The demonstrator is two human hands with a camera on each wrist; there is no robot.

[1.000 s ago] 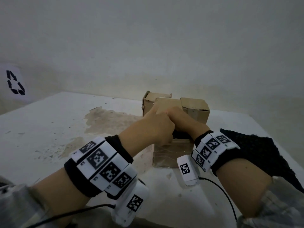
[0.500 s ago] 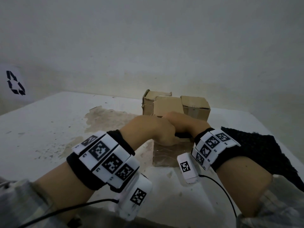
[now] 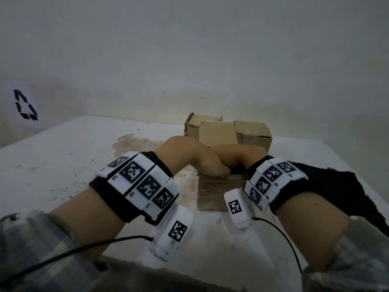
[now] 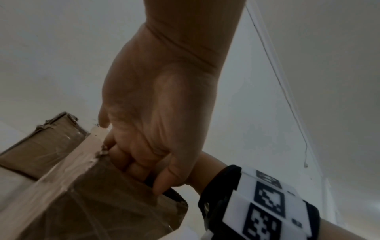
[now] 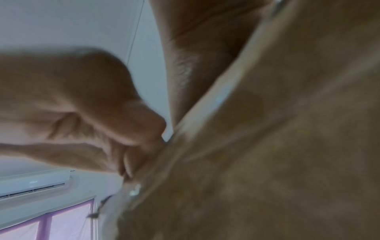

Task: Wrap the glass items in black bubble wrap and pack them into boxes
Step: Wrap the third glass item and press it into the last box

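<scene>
A small taped cardboard box [image 3: 212, 192] stands at the table's centre with its back flap [image 3: 217, 133] upright. Both hands are in its mouth. My left hand [image 3: 210, 169] has its fingers curled inside the box [image 4: 82, 203] and its thumb on the outside of the near wall, which it grips. My right hand [image 3: 235, 153] lies across the opening from the right, its fingers hidden behind the left hand. A dark bit of a black wrapped bundle [image 3: 237, 170] shows between the wrists. The right wrist view is blurred and shows only cardboard [image 5: 287, 146].
Two more cardboard boxes [image 3: 195, 127] [image 3: 252, 133] stand just behind. A sheet of black bubble wrap [image 3: 336, 192] lies at the right, partly under my right forearm. The white table [image 3: 63, 165] has a brown stain [image 3: 136, 144]. The wall is close behind.
My left hand came down from the top of the raised back flap to the box's near wall. Both hands sank lower into the opening.
</scene>
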